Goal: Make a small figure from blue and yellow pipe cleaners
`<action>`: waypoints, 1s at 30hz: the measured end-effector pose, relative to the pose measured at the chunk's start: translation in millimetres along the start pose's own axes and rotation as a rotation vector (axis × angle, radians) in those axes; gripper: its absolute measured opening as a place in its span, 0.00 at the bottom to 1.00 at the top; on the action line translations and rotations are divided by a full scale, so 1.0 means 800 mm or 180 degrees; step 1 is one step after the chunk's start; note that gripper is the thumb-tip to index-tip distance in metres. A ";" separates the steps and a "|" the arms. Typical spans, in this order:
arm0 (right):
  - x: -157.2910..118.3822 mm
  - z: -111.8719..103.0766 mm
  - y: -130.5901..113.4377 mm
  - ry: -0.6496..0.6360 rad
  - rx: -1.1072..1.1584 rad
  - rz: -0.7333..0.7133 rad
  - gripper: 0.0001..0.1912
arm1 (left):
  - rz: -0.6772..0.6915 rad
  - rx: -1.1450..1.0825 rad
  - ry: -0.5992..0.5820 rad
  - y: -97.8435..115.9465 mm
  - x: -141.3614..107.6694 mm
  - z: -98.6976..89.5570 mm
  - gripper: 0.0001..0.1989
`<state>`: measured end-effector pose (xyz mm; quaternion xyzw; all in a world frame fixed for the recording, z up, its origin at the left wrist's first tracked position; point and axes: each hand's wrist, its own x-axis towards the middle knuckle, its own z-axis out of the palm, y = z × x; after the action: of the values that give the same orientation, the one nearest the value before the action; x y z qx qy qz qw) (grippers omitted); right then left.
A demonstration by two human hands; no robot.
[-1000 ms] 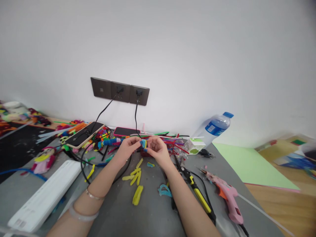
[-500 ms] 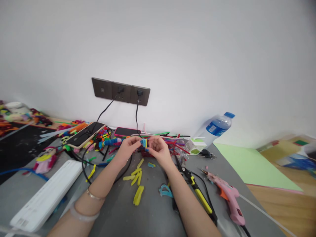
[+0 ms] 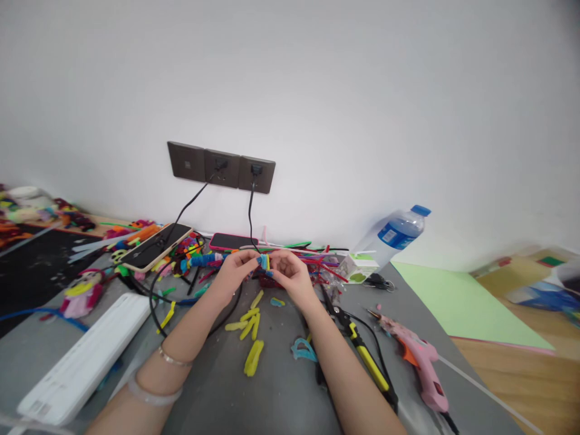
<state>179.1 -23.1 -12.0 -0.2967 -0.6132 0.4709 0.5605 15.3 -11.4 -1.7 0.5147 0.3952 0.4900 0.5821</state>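
Between my two hands is a small blue and yellow fuzzy pipe-cleaner piece (image 3: 265, 261). My left hand (image 3: 236, 272) pinches its left side with thumb and forefinger. From the other side, the fingers of my right hand (image 3: 291, 275) close on the same piece; its far side is hidden. On the table below lie several yellow pipe-cleaner strips (image 3: 249, 323) and a thicker yellow bundle (image 3: 254, 357). A small blue and yellow piece (image 3: 277, 302) rests just under my right hand. Beside my right forearm is a blue pipe-cleaner loop (image 3: 303, 349).
Right of my forearm lie yellow-handled pliers (image 3: 367, 359) and a pink glue gun (image 3: 419, 359). A water bottle (image 3: 399, 232) and small white-green box (image 3: 359, 267) stand behind. At left are a white power strip (image 3: 86, 359), a phone (image 3: 157, 246), a doll (image 3: 82, 296) and black cables.
The hands and the pipe-cleaner piece stay almost in place, with only a slight shift of the piece between my fingertips. The view moves very slightly.
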 end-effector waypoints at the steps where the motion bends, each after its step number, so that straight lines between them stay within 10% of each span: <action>1: 0.000 0.000 0.000 0.0011 0.0013 -0.0015 0.15 | 0.0002 0.0008 -0.0001 0.000 0.000 0.000 0.11; 30: -0.001 0.001 0.000 0.0058 -0.0153 0.0040 0.17 | -0.0059 0.0200 0.0029 0.006 -0.002 0.004 0.14</action>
<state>178.3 -24.0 -12.6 -0.3183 -0.6173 0.4568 0.5558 17.2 -13.7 3.6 0.5267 0.4178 0.4743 0.5684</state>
